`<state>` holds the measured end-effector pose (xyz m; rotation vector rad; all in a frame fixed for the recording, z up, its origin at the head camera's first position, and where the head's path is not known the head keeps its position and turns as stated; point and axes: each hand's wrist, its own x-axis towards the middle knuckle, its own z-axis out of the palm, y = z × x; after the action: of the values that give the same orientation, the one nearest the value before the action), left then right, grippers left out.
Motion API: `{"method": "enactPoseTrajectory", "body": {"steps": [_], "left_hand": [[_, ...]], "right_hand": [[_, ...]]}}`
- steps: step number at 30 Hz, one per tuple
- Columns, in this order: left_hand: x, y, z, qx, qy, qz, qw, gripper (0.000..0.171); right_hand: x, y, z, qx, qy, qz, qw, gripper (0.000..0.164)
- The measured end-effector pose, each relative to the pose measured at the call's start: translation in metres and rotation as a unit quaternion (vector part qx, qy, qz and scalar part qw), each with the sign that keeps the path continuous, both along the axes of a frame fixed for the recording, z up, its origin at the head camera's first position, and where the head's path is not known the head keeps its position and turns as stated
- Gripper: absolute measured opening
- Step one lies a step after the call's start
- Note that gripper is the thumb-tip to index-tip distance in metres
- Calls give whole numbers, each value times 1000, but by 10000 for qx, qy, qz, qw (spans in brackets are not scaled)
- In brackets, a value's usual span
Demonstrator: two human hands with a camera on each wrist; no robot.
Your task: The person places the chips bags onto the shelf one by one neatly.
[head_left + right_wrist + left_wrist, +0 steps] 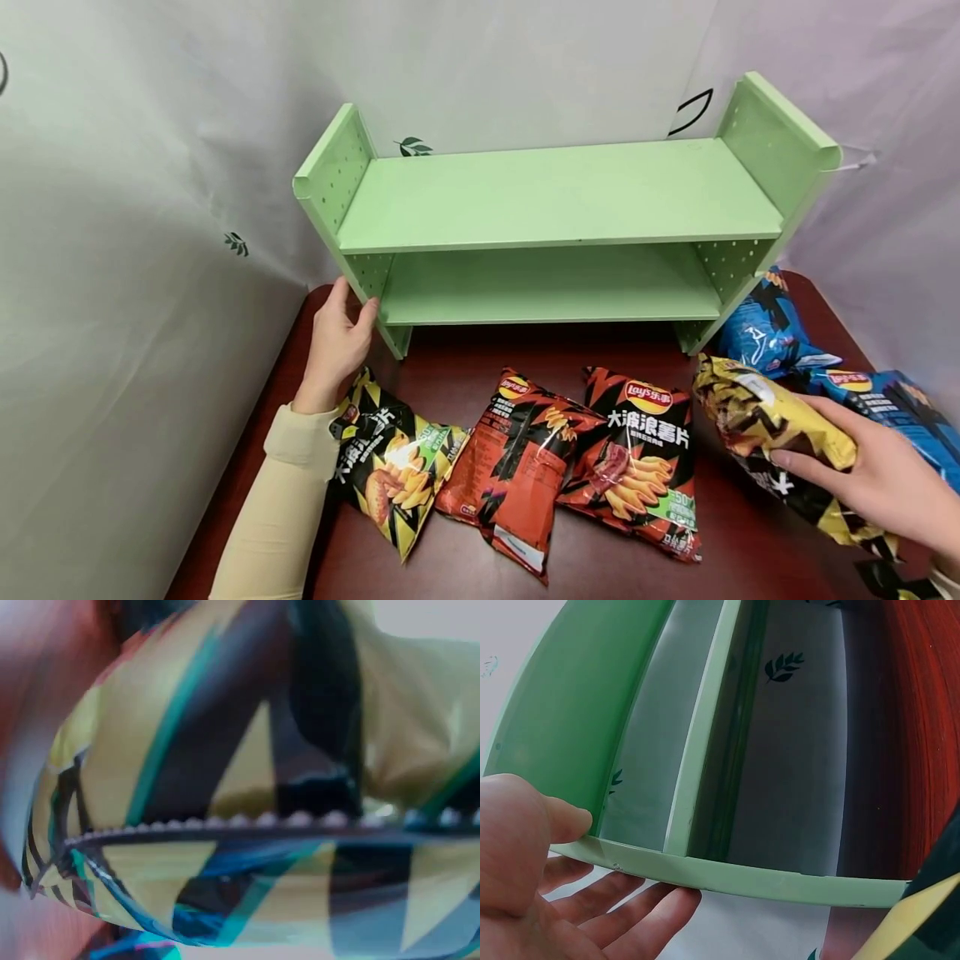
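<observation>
My left hand is at the left side panel of a green two-tier shelf. In the left wrist view the thumb lies on one side of the panel's edge and the fingers on the other, gripping it. On the right, my right hand holds a yellow-and-black bag of chips, thumb across its near side. That bag fills the blurred right wrist view, its zigzag-cut seam crossing the middle; the hand itself is hidden there.
Below the shelf, on a dark red table, lie another yellow-and-black chip bag, a red bag turned back-up and a red bag face-up. Blue chip bags lie at the right. Pale cloth hangs around the table.
</observation>
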<state>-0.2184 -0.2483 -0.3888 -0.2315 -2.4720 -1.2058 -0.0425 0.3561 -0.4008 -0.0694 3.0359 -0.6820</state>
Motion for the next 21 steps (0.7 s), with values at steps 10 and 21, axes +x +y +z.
{"method": "enactPoseTrajectory", "body": {"steps": [10, 21], "left_hand": [[-2, 1, 2, 10, 28, -9, 10000, 46], [-1, 2, 2, -19, 2, 13, 10000, 46]], "right_hand": [[-14, 13, 12, -1141, -1269, -446, 9843, 70], [-12, 19, 6, -3604, -1965, -1068, 9056, 19]]}}
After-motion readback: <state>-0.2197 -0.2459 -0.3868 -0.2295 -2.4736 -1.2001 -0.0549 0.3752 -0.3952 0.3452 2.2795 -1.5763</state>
